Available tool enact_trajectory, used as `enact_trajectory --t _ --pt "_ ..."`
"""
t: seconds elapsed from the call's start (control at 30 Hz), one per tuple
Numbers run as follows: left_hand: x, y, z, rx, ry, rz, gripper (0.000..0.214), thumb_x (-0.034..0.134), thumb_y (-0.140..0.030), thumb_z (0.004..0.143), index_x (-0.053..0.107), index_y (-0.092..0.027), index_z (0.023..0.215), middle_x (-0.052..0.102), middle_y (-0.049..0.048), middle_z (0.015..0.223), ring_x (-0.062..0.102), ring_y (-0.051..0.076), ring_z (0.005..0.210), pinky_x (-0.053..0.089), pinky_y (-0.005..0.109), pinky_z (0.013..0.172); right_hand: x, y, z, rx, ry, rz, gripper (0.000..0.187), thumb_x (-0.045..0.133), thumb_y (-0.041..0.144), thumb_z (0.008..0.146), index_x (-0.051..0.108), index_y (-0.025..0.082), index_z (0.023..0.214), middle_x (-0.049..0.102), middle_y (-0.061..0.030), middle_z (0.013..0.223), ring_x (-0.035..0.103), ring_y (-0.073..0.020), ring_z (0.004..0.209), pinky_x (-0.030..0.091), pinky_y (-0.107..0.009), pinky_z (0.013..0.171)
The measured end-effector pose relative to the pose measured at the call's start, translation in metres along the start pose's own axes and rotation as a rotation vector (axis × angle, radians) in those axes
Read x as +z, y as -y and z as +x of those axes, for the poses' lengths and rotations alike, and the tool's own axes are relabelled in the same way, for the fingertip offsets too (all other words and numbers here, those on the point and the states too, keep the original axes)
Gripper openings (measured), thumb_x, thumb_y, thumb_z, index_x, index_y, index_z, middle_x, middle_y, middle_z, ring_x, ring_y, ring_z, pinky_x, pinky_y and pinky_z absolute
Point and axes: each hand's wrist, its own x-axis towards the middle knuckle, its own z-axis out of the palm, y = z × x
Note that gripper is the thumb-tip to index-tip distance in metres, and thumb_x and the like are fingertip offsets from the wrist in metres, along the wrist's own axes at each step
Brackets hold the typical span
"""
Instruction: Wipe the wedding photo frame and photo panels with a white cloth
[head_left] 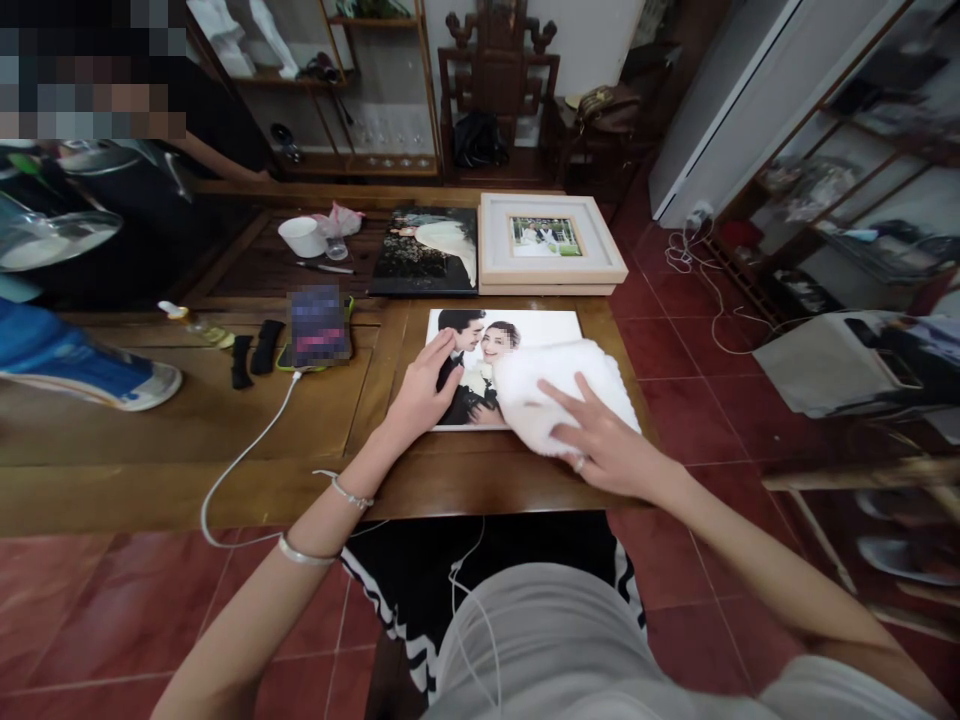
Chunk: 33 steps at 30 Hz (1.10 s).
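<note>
A wedding photo panel (pixel 491 412) with a white background lies face up on the wooden table. My left hand (pixel 431 385) rests on its left side, fingers stretched out, holding nothing. Over the right part of the panel is a fluffy white cloth (pixel 600 375), which hides that part of the picture. My right hand (pixel 604 440) presses into this cloth with spread fingertips and the thumb tucked low, gripping it against the panel. Behind the panel lie a dark photo panel (pixel 427 270) and a stack of light wooden picture frames (pixel 551 275).
To the left are a phone (pixel 319 325) on a white cable (pixel 244 450), a dropper bottle (pixel 199 325), and a blue-and-white shoe (pixel 82 350). A white cup (pixel 302 238) stands farther back. Another person's arm (pixel 214 150) shows at upper left.
</note>
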Motion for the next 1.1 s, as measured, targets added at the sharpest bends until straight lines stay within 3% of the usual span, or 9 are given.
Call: enact_trajectory --t 0.1,0.2,0.3,0.47,0.57,0.67,0.8,0.93,1.1 --pt "0.0 0.0 0.0 0.004 0.011 0.006 0.045 0.047 -0.034 0.095 0.051 -0.012 0.134 0.047 0.0166 0.145 0.041 0.027 0.138 0.032 0.047 0.115 -0.001 0.02 -0.017 -0.046 0.044 0.051 0.02 0.048 0.011 0.084 0.065 0.019 0.093 0.047 -0.013 0.146 0.024 -0.0294 0.145 0.014 -0.065 0.116" --pt "-0.001 0.0 0.0 0.009 0.019 0.008 0.046 0.047 -0.035 0.095 0.052 -0.012 0.134 0.047 0.0167 0.145 0.041 0.027 0.137 0.032 0.048 0.115 -0.002 0.014 -0.019 -0.027 0.023 0.07 0.018 0.048 0.013 0.085 0.064 0.018 0.092 0.041 -0.0154 0.149 0.032 -0.0288 0.142 0.018 -0.06 0.118" --pt "-0.001 0.0 0.0 0.011 0.027 0.0 0.046 0.047 -0.036 0.095 0.052 -0.013 0.134 0.047 0.0159 0.146 0.04 0.027 0.138 0.031 0.048 0.116 -0.002 -0.012 -0.006 0.049 -0.047 0.045 0.02 0.046 0.015 0.088 0.063 0.017 0.098 0.04 -0.0164 0.15 0.038 -0.0293 0.138 0.02 -0.059 0.118" --pt "-0.001 0.001 0.0 0.017 0.032 -0.005 0.046 0.046 -0.037 0.095 0.051 -0.013 0.134 0.046 0.0163 0.146 0.04 0.027 0.138 0.031 0.048 0.116 -0.006 -0.066 0.038 0.228 -0.149 0.035 0.026 0.039 0.029 0.098 0.061 0.021 0.109 0.061 -0.0095 0.131 0.05 -0.0317 0.129 0.031 -0.06 0.111" --pt "-0.001 0.001 0.0 0.016 0.031 0.003 0.046 0.046 -0.037 0.095 0.052 -0.011 0.134 0.046 0.017 0.145 0.04 0.027 0.138 0.032 0.048 0.115 -0.008 -0.088 0.063 0.234 -0.173 0.0 0.028 0.039 0.032 0.099 0.062 0.019 0.107 0.067 -0.0109 0.121 0.06 -0.0332 0.116 0.03 -0.06 0.11" --pt "-0.001 0.002 0.0 0.014 0.018 0.006 0.046 0.047 -0.036 0.095 0.052 -0.011 0.133 0.048 0.0167 0.145 0.041 0.027 0.137 0.032 0.046 0.115 -0.006 -0.095 0.073 0.2 -0.187 -0.016 0.026 0.041 0.029 0.098 0.062 0.017 0.106 0.067 -0.0129 0.12 0.056 -0.0341 0.122 0.028 -0.061 0.11" --pt "0.0 0.002 0.0 0.013 -0.002 0.001 0.044 0.047 -0.035 0.095 0.053 -0.014 0.133 0.049 0.0148 0.144 0.042 0.027 0.137 0.033 0.047 0.115 -0.001 -0.073 0.056 0.125 -0.16 -0.015 0.023 0.043 0.02 0.094 0.062 0.017 0.105 0.059 -0.0164 0.133 0.039 -0.0324 0.137 0.024 -0.065 0.111" --pt "0.001 0.002 0.0 0.015 -0.007 0.01 0.044 0.048 -0.034 0.094 0.054 -0.012 0.132 0.049 0.016 0.143 0.042 0.027 0.136 0.033 0.047 0.115 0.0 -0.024 0.018 0.04 -0.058 -0.001 0.024 0.046 0.011 0.086 0.062 0.015 0.103 0.048 -0.0212 0.142 0.031 -0.0307 0.142 0.018 -0.066 0.114" --pt "-0.001 0.003 0.001 0.022 0.033 0.027 0.047 0.046 -0.033 0.095 0.051 -0.009 0.134 0.047 0.0181 0.145 0.041 0.027 0.137 0.033 0.047 0.115 -0.009 0.021 -0.012 -0.07 0.102 0.103 0.019 0.049 0.011 0.084 0.064 0.018 0.094 0.051 -0.0155 0.142 0.029 -0.027 0.143 0.014 -0.061 0.118"
